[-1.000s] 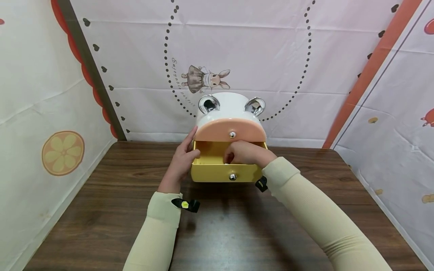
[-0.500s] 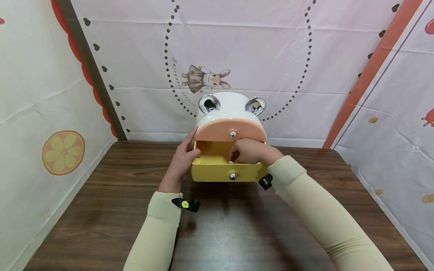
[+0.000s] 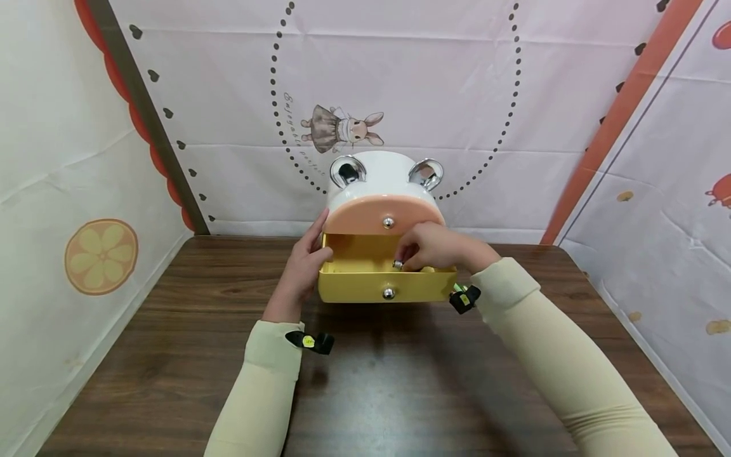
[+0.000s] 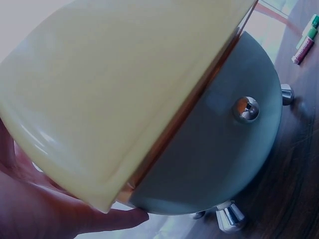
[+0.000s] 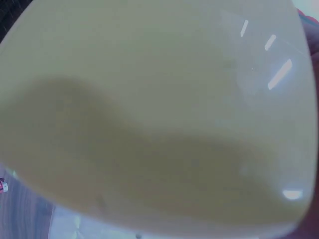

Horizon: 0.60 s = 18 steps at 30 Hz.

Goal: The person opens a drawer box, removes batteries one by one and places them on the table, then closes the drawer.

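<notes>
Pinches a small silvery thing (image 3: 398, 264) in the right hand's (image 3: 436, 246) curled fingertips, inside the pulled-out drawer (image 3: 356, 289). Lays the left hand (image 3: 301, 266), with fingers nearly straight, against the box's (image 3: 387, 174) left side.

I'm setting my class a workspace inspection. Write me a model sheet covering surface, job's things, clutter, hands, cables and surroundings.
Surface: dark wood-grain table.
Job's things: white-topped cabinet with silver ears; yellow drawer pulled open, peach drawer above it shut; small silvery item, partly hidden.
Clutter: slim green-and-red thing on the table near the cabinet, too small to identify.
Hands: left hand rests against the cabinet's left side, thumb at the yellow drawer's edge; right hand pinches the silvery item at the open drawer.
Cables: nothing seen.
Surroundings: printed cloth walls, with a rabbit figure and an orange slice.
</notes>
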{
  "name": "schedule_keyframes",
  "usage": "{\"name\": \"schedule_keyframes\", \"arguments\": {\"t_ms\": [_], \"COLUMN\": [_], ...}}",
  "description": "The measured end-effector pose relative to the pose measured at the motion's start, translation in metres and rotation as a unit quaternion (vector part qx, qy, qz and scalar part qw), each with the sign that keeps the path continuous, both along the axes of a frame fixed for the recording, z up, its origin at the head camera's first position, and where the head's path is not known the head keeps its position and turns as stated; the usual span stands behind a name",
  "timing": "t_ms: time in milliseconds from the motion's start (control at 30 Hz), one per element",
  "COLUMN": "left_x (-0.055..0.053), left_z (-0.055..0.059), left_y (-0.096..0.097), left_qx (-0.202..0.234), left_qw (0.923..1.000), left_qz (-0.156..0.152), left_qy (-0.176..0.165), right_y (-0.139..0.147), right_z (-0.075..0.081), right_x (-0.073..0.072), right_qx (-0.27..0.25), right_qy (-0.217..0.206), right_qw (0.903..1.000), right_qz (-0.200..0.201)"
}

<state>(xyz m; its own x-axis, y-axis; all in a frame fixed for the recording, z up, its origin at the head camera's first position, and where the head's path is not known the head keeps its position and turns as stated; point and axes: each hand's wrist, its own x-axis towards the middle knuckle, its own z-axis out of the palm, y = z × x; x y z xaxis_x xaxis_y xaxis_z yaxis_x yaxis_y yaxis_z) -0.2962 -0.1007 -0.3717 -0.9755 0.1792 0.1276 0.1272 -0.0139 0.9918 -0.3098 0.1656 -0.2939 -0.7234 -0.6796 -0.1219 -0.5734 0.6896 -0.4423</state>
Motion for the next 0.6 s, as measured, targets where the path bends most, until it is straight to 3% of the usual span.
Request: {"name": "schedule_keyframes", "arguments": {"t_ms": [267,600], "left_x": [-0.001,0.0], "left_z": [-0.002,-0.001], "left_y": [-0.001,0.0], "left_qx": [0.007,0.007], "left_qw": [1.0,0.9999], "left_qz": [-0.006,-0.004], "left_qy": [0.001,-0.009], "right_y": [0.013,0.03], "right_z": [0.011,0.011], "right_x": [0.006,0.008], "right_qx": [-0.031,-0.072], "right_qy": [-0.033,-0.06], "right_qw": [0.9985,0.9946], "right_qz": [-0.029,-0.045]}}
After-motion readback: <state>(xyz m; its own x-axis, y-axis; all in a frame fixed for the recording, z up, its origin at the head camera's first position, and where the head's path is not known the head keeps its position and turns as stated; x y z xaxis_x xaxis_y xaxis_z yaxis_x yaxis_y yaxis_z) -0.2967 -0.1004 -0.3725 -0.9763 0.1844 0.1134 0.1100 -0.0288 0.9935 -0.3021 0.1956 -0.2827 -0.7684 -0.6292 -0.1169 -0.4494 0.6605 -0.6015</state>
